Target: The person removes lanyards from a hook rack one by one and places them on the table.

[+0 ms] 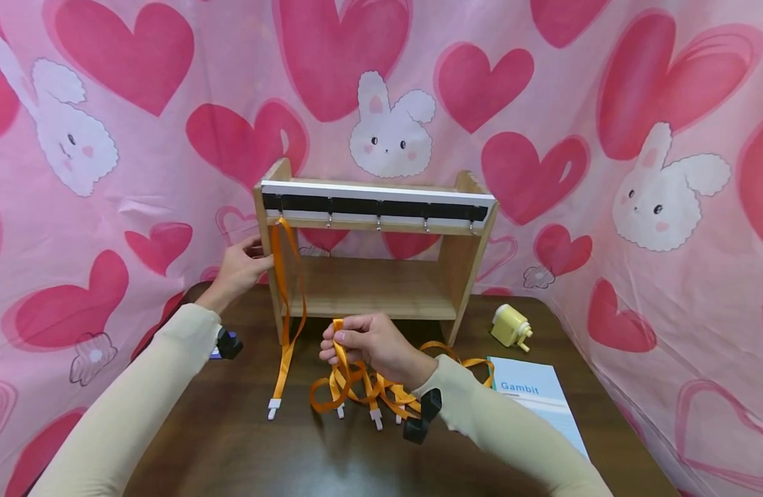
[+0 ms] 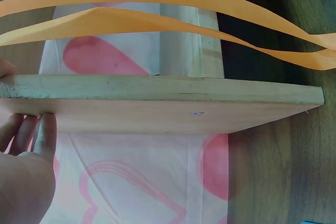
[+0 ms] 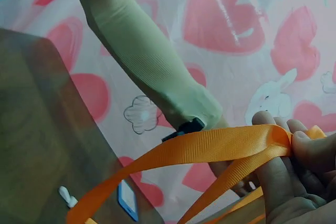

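My left hand (image 1: 239,268) holds the left side panel (image 2: 157,111) of a wooden shelf (image 1: 356,290), fingers against its outer face. An orange lanyard (image 1: 282,290) hangs from the leftmost hook on the shelf's front bar, its white clip (image 1: 273,407) hanging low at the front. Just in front of the shelf, my right hand (image 1: 375,343) pinches the loop of another orange lanyard (image 3: 226,145) between thumb and fingers. More orange lanyards (image 1: 393,397) lie in a tangled heap on the table below it, several white clips showing.
Several metal hooks (image 1: 378,222) line the shelf's black strip. To the right on the dark table (image 1: 232,442) are a yellow crank-handled device (image 1: 512,326) and a "Gambit" paper pad (image 1: 539,400). A blue-edged card (image 3: 127,200) lies at the left. Pink heart-printed cloth surrounds the table.
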A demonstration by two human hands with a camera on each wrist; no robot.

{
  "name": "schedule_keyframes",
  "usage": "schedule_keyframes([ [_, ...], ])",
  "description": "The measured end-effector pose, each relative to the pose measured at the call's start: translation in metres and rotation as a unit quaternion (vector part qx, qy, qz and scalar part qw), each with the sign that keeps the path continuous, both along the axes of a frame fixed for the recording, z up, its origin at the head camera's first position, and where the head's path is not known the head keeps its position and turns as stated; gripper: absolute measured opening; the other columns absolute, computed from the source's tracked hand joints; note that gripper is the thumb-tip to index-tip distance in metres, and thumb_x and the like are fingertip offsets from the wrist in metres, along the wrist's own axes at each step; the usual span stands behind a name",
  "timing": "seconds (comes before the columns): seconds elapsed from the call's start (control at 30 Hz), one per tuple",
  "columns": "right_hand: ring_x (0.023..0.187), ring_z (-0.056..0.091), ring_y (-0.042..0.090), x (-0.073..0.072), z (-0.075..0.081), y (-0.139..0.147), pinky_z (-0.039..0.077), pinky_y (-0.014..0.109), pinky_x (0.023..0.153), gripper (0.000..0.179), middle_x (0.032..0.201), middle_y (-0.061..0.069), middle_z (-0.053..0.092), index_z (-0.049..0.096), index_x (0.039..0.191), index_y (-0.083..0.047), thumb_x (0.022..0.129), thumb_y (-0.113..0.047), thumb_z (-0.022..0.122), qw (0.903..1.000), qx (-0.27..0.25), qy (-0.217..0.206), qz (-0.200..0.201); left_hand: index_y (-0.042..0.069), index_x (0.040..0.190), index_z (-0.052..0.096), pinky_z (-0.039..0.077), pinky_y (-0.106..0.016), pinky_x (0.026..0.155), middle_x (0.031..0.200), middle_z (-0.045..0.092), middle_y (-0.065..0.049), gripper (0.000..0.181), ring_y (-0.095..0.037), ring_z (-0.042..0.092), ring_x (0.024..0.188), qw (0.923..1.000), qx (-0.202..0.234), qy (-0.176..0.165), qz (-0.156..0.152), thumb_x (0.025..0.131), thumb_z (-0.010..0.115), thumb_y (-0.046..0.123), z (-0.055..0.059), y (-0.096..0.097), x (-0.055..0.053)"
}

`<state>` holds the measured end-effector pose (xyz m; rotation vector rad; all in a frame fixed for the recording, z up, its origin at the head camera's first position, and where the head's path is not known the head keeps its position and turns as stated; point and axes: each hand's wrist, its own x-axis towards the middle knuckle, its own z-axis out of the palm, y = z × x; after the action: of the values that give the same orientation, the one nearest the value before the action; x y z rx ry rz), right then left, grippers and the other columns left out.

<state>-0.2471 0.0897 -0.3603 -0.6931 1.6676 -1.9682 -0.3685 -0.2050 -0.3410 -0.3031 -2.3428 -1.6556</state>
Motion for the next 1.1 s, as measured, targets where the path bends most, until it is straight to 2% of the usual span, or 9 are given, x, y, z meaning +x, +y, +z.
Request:
schedule_keyframes([
  [0.17,0.088,0.077,0.013,0.003,-0.018,-0.001,0.062,0.03,0.082,0.043,0.097,0.004,0.077,0.052,0.125,0.025,0.101,-0.009,0.06,0.9999,0.0,-0.011,0.0,0.002,0.149,0.047,0.051,-0.006,0.077,0.135,0.058,-0.026,0.066,-0.018,0.056,0.108,1.0,-0.002,-0.008,-0.002,0.093,0.072,0.026,0.001,0.0,0.002],
  [0.23,0.089,0.077,0.014,0.001,-0.028,-0.003,0.061,0.032,0.084,0.04,0.1,0.008,0.077,0.054,0.124,0.023,0.101,-0.009,0.06,0.9998,0.002,-0.015,-0.013,0.001,0.149,0.048,0.051,-0.007,0.077,0.134,0.058,-0.026,0.065,-0.017,0.056,0.108,1.0,0.003,-0.007,-0.002,0.093,0.073,0.026,0.0,0.0,0.001],
  [0.37,0.09,0.078,0.017,-0.005,-0.053,-0.007,0.061,0.037,0.087,0.031,0.109,0.02,0.076,0.063,0.121,0.015,0.1,-0.008,0.06,0.997,0.014,-0.035,-0.068,0.001,0.148,0.048,0.052,-0.007,0.078,0.133,0.057,-0.025,0.065,-0.017,0.056,0.108,1.0,0.008,-0.005,-0.001,0.093,0.073,0.027,-0.002,0.0,0.001],
  [0.47,0.092,0.078,0.019,-0.011,-0.072,-0.012,0.061,0.037,0.087,0.028,0.113,0.027,0.074,0.067,0.12,0.011,0.1,-0.007,0.06,0.9914,0.017,-0.052,-0.119,0.004,0.15,0.047,0.053,-0.008,0.08,0.135,0.057,-0.024,0.067,-0.022,0.056,0.113,0.9999,0.004,-0.012,0.0,0.093,0.073,0.03,-0.003,0.0,0.001],
  [0.57,0.092,0.077,0.019,-0.019,-0.087,-0.017,0.062,0.034,0.085,0.028,0.119,0.032,0.069,0.066,0.121,0.012,0.101,-0.005,0.058,0.9847,0.015,-0.053,-0.165,0.004,0.15,0.046,0.053,-0.009,0.08,0.136,0.057,-0.024,0.068,-0.026,0.056,0.117,0.9999,-0.002,-0.015,0.0,0.094,0.072,0.032,-0.003,0.0,0.001],
  [0.67,0.09,0.078,0.018,-0.029,-0.098,-0.021,0.062,0.034,0.084,0.028,0.12,0.034,0.068,0.066,0.121,0.014,0.101,-0.003,0.057,0.9775,0.016,-0.033,-0.208,0.004,0.15,0.047,0.053,-0.009,0.079,0.135,0.057,-0.024,0.068,-0.024,0.056,0.115,0.9999,0.0,-0.012,0.0,0.093,0.073,0.032,0.001,0.001,0.001],
  [0.9,0.096,0.077,0.026,-0.052,-0.113,-0.027,0.061,0.034,0.086,0.026,0.116,0.027,0.072,0.07,0.121,0.008,0.099,-0.002,0.06,0.9599,0.04,-0.009,-0.277,0.002,0.148,0.048,0.052,-0.008,0.078,0.132,0.058,-0.025,0.065,-0.017,0.057,0.108,1.0,-0.001,0.002,-0.003,0.093,0.073,0.027,0.005,0.003,-0.001],
  [1.1,0.094,0.078,0.025,-0.057,-0.125,-0.033,0.062,0.033,0.084,0.023,0.109,0.019,0.077,0.074,0.117,0.002,0.098,-0.004,0.062,0.9502,0.074,-0.013,-0.302,0.0,0.147,0.049,0.052,-0.008,0.077,0.131,0.059,-0.028,0.063,-0.012,0.058,0.102,1.0,-0.007,0.004,-0.003,0.093,0.072,0.022,0.0,-0.001,0.002],
])
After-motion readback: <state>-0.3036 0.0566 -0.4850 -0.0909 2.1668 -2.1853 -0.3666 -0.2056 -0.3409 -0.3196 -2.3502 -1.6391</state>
